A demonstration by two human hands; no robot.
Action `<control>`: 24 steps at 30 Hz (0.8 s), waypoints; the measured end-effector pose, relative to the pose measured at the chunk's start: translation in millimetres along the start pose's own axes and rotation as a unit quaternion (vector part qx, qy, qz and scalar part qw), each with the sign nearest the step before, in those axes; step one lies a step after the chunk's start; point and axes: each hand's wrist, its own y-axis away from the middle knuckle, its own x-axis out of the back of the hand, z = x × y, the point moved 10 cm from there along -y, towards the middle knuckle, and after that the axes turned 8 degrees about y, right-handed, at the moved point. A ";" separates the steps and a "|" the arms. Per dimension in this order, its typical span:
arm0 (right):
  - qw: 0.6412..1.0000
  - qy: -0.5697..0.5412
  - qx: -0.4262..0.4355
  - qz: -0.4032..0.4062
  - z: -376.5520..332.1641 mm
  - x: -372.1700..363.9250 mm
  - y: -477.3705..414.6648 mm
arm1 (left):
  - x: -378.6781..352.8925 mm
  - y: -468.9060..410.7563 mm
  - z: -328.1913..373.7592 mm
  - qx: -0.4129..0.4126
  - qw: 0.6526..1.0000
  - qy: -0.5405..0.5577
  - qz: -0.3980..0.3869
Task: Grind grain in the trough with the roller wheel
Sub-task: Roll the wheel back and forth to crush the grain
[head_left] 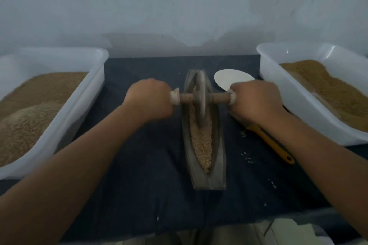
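Note:
A long boat-shaped grey trough (pixel 219 153) lies lengthwise on the dark cloth in the middle. Crushed tan grain (pixel 202 143) fills its groove from the middle to the near end. The disc-shaped roller wheel (pixel 201 99) stands upright in the far half of the groove, on a wooden axle (pixel 217 97) that crosses the trough. My left hand (pixel 150 100) grips the axle's left end. My right hand (pixel 256 101) grips its right end. Both fists hide the axle tips.
A white plastic tub (pixel 87 93) of brown grain stands at the left, and another white tub (pixel 294 95) of grain at the right. A white scoop (pixel 229 79) lies beyond my right hand. An orange-handled tool (pixel 274 145) lies under my right forearm. Stray grains dot the cloth (pixel 139 165).

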 end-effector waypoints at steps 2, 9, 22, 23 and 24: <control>0.999 0.003 -0.031 -0.036 8.4 -12.3 -31.3 | 9.4 -34.5 1.6 0.011 1.000 -0.009 0.003; 0.994 -0.040 0.027 -0.094 0.4 -2.6 23.3 | -2.1 25.7 7.7 -0.049 0.996 0.029 -0.070; 0.997 0.051 -0.015 -0.055 3.9 -6.4 -40.6 | -3.7 -39.5 -6.7 0.018 0.999 0.029 -0.039; 0.997 0.045 -0.004 -0.066 1.9 -4.1 -36.6 | -7.4 -31.5 -6.4 0.015 0.997 0.041 -0.057; 0.996 0.034 0.012 -0.080 -1.4 -1.2 -27.8 | -12.5 -18.1 -6.1 0.007 0.995 0.054 -0.082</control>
